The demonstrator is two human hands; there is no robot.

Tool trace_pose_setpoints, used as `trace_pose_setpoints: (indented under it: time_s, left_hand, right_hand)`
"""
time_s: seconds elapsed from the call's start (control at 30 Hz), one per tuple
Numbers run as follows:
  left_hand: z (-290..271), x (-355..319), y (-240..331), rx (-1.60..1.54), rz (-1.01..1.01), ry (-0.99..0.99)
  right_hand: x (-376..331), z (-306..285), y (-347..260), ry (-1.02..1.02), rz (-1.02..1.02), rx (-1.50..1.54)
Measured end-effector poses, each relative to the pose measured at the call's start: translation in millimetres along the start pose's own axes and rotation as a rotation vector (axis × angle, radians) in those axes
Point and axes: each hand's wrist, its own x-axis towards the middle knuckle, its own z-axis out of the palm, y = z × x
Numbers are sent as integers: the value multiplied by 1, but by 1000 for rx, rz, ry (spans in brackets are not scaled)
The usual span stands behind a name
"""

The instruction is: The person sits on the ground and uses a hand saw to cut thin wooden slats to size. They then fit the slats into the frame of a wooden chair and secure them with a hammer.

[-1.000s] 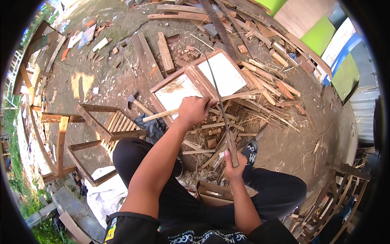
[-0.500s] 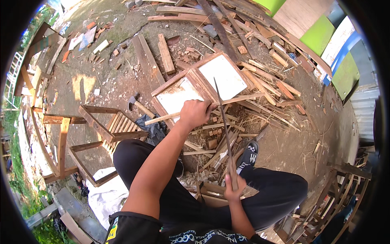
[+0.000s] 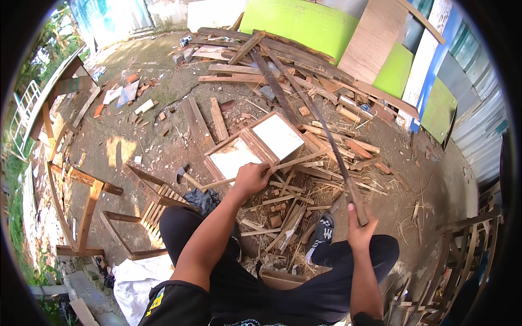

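Observation:
My left hand [image 3: 251, 180] is closed around a thin wooden strip [image 3: 299, 159]. The strip lies crosswise, sticking out on both sides of the fist, over the near edge of a wooden frame with two white panels [image 3: 227, 157]. My right hand [image 3: 361, 232], above my right knee, grips the wooden handle of a long dark-bladed machete [image 3: 338, 156]. Its blade points forward and to the left, raised clear of the strip's middle. In the picture the blade passes close to the strip's right end; whether they touch I cannot tell.
A hammer [image 3: 187, 176] and a black plastic bag [image 3: 202, 201] lie left of the strip. Wood offcuts and splinters [image 3: 283, 217] cover the ground between my feet. Wooden frames [image 3: 87, 212] stand at left; a plank pile [image 3: 272, 76] and green panels [image 3: 299, 27] are at the back.
My right hand has swung the machete up and to the right, away from the strip's middle. My left hand still grips the strip. The view has tilted up, showing more of the background.

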Motion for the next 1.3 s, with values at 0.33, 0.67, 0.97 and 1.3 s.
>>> trace_pose_setpoints:
  time_s: [0.33, 0.67, 0.97, 1.3]
  left_hand:
    - [-89, -31, 124, 5, 329, 284]
    - [-67, -60, 137, 8, 233, 73]
    - [-50, -47, 129, -25, 143, 25]
    - [-52, -36, 136, -128, 225, -47]
  right_hand:
    - [18, -32, 87, 103, 233, -307]
    - [-37, 56, 116, -494, 407, -493]
    - [3, 67, 99, -626, 265, 14]
    - [37, 35, 24, -383, 527, 956]
